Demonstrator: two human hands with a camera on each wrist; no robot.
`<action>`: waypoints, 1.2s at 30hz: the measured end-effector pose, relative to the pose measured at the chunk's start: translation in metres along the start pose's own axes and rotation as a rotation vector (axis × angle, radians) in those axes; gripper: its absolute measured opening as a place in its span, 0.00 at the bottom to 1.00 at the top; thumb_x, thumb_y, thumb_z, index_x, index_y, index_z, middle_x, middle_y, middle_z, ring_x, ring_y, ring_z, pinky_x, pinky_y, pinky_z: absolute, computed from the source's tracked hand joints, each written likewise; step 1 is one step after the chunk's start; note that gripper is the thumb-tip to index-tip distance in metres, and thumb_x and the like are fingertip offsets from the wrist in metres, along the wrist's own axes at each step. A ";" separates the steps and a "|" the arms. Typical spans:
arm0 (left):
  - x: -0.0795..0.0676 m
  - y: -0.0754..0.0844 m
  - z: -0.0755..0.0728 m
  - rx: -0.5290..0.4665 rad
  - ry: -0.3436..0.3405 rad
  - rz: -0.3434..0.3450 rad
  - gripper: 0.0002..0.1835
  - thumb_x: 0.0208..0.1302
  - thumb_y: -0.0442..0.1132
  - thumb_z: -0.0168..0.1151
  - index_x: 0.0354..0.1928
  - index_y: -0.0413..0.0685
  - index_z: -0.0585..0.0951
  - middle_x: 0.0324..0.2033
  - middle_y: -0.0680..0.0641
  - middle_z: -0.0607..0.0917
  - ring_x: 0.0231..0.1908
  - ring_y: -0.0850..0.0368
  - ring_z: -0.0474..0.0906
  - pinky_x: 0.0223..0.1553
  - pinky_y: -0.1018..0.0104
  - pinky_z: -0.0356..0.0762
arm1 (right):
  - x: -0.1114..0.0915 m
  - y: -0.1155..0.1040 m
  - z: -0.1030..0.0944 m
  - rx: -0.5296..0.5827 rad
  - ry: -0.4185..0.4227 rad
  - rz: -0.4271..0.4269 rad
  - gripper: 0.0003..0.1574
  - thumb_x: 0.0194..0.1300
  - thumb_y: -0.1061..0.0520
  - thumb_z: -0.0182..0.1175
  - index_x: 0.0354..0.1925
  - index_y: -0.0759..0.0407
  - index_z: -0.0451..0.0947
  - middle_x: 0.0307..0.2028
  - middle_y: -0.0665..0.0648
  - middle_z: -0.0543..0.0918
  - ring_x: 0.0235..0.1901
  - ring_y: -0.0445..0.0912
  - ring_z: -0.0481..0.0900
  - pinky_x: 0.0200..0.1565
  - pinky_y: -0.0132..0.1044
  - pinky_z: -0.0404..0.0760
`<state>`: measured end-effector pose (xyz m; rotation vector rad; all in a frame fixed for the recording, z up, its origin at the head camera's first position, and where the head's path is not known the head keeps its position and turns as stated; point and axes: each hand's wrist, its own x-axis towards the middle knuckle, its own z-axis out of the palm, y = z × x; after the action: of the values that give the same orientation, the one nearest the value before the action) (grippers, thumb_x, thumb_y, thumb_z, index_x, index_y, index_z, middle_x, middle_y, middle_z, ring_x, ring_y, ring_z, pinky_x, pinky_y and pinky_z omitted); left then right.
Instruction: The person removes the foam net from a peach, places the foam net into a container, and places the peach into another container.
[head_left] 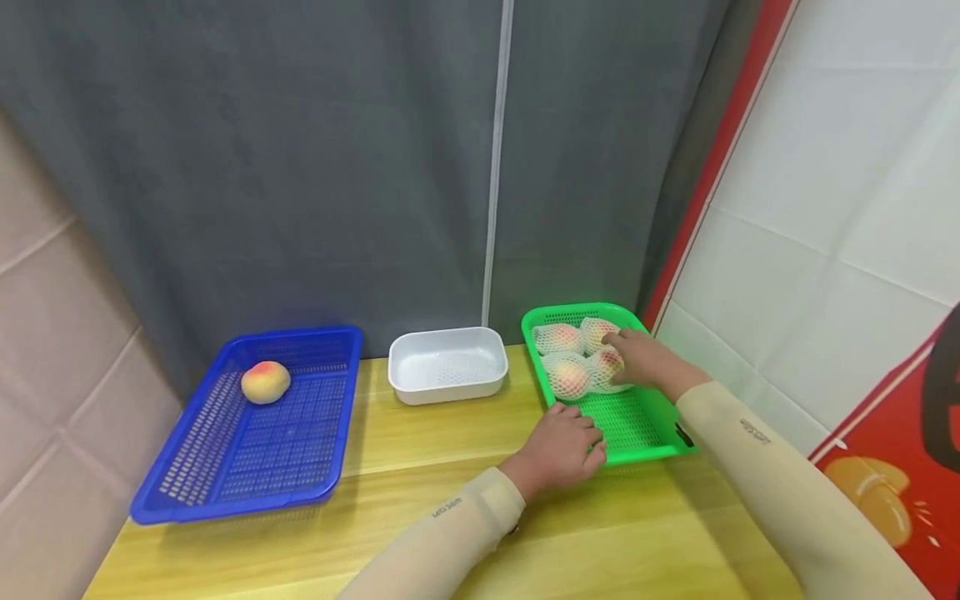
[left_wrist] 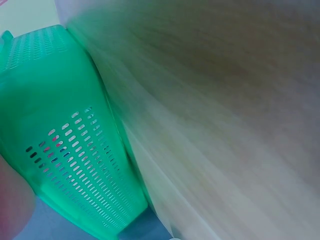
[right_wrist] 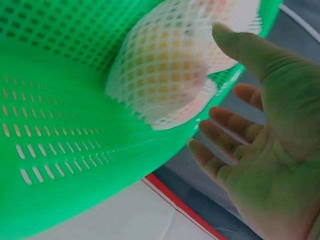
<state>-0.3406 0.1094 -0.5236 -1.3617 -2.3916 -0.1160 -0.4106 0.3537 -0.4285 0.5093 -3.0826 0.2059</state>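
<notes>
Inside the green basket (head_left: 630, 421) lie several peaches in white foam nets, including a front-left netted peach (head_left: 567, 378). My right hand (head_left: 645, 360) reaches over the basket's right side. Its thumb and fingers are spread beside a netted peach (right_wrist: 160, 70), with a gap between palm and fruit in the right wrist view. At the basket's near-left rim is my left hand (head_left: 561, 447), its fingers loosely bent. The left wrist view shows the basket's slotted outer wall (left_wrist: 55, 100) and only a blurred piece of that hand; contact with the rim is unclear.
On the left of the wooden table (head_left: 420, 500), a blue basket (head_left: 288, 454) holds one bare peach (head_left: 266, 382). A white shallow tray (head_left: 447, 394) stands between the two baskets. A grey curtain (head_left: 337, 167) hangs behind, and white panels (head_left: 847, 208) rise on the right.
</notes>
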 end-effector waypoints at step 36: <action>0.000 0.002 0.006 0.021 0.044 -0.014 0.22 0.85 0.51 0.45 0.44 0.66 0.91 0.41 0.64 0.89 0.43 0.62 0.76 0.50 0.62 0.68 | 0.043 0.020 0.044 -0.089 -0.169 0.017 0.49 0.49 0.66 0.84 0.66 0.61 0.71 0.58 0.85 0.75 0.57 0.77 0.79 0.50 0.64 0.84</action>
<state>-0.3411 0.1123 -0.5295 -1.3193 -2.3601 -0.1230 -0.4574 0.3531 -0.4732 0.5238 -3.2417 0.0273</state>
